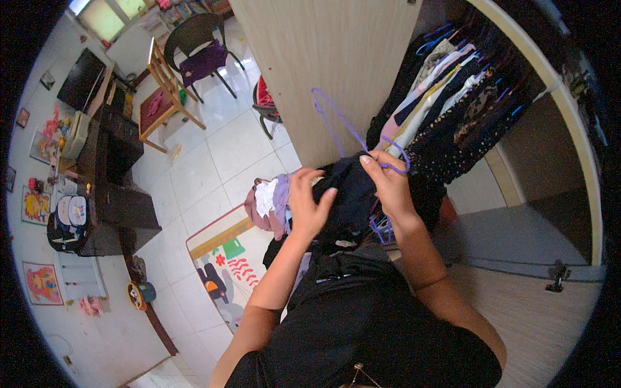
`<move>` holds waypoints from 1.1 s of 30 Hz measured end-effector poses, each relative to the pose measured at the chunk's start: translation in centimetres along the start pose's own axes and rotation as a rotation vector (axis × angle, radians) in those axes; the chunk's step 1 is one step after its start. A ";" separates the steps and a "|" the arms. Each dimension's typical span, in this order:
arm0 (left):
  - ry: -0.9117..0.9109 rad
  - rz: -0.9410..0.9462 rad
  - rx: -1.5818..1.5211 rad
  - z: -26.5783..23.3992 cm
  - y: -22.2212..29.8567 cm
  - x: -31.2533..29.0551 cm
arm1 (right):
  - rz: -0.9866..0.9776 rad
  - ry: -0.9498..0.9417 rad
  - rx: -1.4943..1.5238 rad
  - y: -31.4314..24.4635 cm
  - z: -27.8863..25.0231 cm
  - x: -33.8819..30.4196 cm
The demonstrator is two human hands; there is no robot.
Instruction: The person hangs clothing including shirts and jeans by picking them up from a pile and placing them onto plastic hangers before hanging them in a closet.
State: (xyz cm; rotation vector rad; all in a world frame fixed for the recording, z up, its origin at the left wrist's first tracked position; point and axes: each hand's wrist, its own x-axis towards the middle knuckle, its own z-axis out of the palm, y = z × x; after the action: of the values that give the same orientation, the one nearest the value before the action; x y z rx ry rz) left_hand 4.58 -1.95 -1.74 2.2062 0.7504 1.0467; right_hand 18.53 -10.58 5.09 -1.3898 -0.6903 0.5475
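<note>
To the left, there is room to pass over the tiled floor (220, 158), beyond a clothes bundle (268, 205) crowding the left hand (309, 202). A dark garment (349, 187) fills the gap to the right hand (388, 181). Ahead, the wardrobe door (317, 58) blocks reach; densely packed hanging clothes (430, 103) obstruct the forward right.

On my feed, my left forearm (279, 268) and right forearm (422, 255) reach forward, bare; the left hand (306, 202) is half-curled, thumb (328, 198) spread from fingers (304, 176); the right hand (390, 181) pinches firmly.
</note>
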 end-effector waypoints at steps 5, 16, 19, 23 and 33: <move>-0.207 -0.178 -0.094 1.5 -0.1 0.4 | 0.076 -0.081 0.025 -1.2 -0.5 0.0; -0.424 -0.061 -0.068 -1.3 0.2 3.0 | -0.143 0.081 -0.414 2.1 -5.6 1.4; -0.335 -0.107 0.053 -1.0 -0.7 2.8 | -0.196 0.018 -0.423 1.7 -5.8 1.7; -0.012 -0.399 -0.100 -0.8 -2.7 3.7 | -0.034 -0.024 -0.287 -0.3 -5.6 0.6; 0.160 -0.508 0.114 -1.6 -3.8 5.0 | 0.276 -0.455 -0.502 -3.2 -8.5 -3.2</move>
State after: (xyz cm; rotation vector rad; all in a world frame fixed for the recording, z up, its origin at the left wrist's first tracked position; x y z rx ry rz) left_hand 5.10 4.48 -1.11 1.8799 1.3832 0.9375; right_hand 22.32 -19.08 7.49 -1.8688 -1.0584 0.9737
